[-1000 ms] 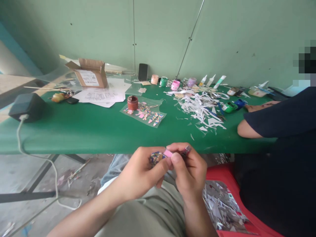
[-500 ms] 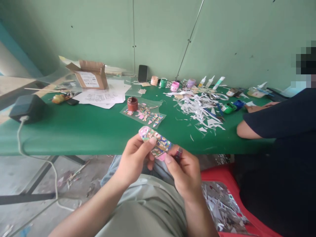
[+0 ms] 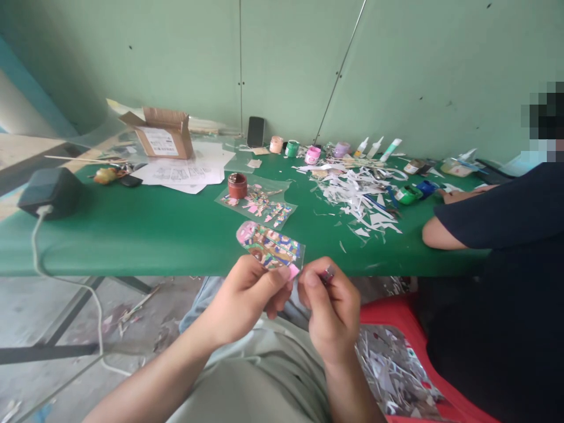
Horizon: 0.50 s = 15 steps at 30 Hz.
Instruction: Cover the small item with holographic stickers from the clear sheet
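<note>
We have the patterned card (image 3: 275, 244) over the front edge of the green table (image 3: 154, 229). Our left hand (image 3: 247, 294) grips its pink corner; our right hand (image 3: 330, 305) curls beside, its grip we cannot tell. Behind the table stands the pale green wall (image 3: 185, 59).

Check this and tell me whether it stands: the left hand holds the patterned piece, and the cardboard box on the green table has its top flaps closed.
Not quite: the cardboard box on the green table has its top flaps open, as the head view shows. The left hand does hold the patterned piece.
</note>
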Each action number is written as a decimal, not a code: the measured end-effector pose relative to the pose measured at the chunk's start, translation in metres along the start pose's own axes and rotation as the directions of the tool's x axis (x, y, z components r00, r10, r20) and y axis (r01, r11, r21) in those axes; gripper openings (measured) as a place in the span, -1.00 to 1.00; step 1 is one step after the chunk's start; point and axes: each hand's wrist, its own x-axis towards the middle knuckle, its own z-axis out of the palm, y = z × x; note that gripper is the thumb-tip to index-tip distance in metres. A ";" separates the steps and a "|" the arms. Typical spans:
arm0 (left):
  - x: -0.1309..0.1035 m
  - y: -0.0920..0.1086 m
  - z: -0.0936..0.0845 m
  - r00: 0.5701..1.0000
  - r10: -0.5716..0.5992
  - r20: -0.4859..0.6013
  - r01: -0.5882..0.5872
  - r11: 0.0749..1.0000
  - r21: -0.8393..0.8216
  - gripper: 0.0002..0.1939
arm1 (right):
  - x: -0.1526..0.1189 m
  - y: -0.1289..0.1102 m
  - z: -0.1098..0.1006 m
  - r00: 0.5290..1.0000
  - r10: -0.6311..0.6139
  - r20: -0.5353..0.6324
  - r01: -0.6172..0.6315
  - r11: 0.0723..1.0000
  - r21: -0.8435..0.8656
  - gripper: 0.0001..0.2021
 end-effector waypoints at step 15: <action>0.001 0.001 0.010 0.999 -0.050 -0.022 0.044 0.975 -0.217 -0.60 | 0.001 0.015 0.009 0.889 -0.452 0.078 0.409 0.706 -0.578 -0.68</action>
